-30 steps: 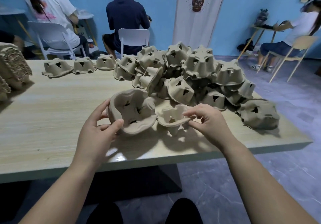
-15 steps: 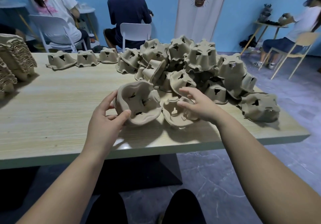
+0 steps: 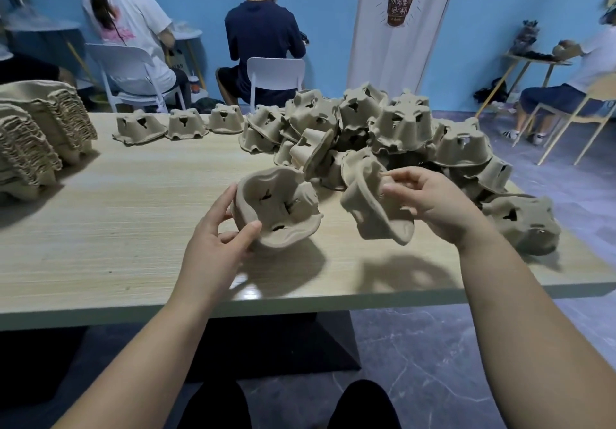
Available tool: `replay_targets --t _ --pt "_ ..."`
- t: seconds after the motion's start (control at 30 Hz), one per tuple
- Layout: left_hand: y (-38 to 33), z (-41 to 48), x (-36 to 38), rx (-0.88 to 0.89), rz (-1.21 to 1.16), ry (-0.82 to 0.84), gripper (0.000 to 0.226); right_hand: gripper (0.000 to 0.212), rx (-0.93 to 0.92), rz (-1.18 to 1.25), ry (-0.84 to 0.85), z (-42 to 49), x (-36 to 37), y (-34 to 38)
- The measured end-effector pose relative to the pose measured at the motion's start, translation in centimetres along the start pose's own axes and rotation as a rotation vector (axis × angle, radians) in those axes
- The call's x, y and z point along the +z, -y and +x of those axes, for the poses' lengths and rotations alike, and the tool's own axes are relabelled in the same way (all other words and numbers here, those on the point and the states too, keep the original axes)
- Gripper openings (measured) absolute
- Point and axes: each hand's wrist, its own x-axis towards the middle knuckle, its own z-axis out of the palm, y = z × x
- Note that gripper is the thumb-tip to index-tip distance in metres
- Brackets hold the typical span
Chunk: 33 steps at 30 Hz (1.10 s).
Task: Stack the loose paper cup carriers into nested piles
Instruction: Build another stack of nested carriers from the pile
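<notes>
A wooden table is set on a grey floor. A white chair is occupied by a person in navy. A coffee-cup banner is hung behind.

Blue wall, white chairs

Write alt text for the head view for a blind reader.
The left hand holds a cup carrier, the right hand a second carrier beside it, over a wooden table. Loose carriers lie heaped behind; nested piles stand far left.

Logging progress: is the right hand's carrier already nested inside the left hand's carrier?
No, the right hand holds the lifted carrier apart from the tilted carrier in the left hand.
</notes>
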Motion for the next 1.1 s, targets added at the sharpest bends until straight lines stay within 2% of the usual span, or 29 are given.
replay_targets --t 0.13,0.23,0.4,0.63,0.77,0.87,0.97,1.1 --pt "-0.3 0.2 0.0 0.006 -0.014 0.021 0.056 0.015 0.019 0.354 0.082 -0.3 2.9 1.2" --pt "-0.4 0.5 -0.3 -0.006 -0.003 0.049 0.056 0.016 0.05 0.414 0.09 0.4 5.9 1.3" --pt "-0.4 0.6 -0.6 -0.071 -0.055 0.075 0.058 0.016 0.046 0.34 -0.044 1.1 9.3 0.4" --pt "-0.7 0.3 -0.4 -0.088 -0.08 0.127 0.047 0.019 -0.079 0.176 -0.218 0.8 11.6 -0.6" --pt "-0.1 0.2 -0.5 -0.004 0.031 0.082 0.062 0.022 -0.092 0.116 -0.237 0.8 12.1 -1.1" --pt "0.1 0.4 -0.6 0.001 0.02 0.052 0.064 0.018 -0.096 0.11 -0.2 1.4 12.0 -0.8" --pt "0.0 0.6 -0.7 -0.012 -0.027 0.016 0.061 0.012 -0.061 0.14 -0.252 3.2 11.2 -0.3" --pt "-0.5 1.1 -1.4 -0.011 -0.028 -0.034 0.061 0.031 0.077 0.019 -0.293 7.2 10.7 0.2"
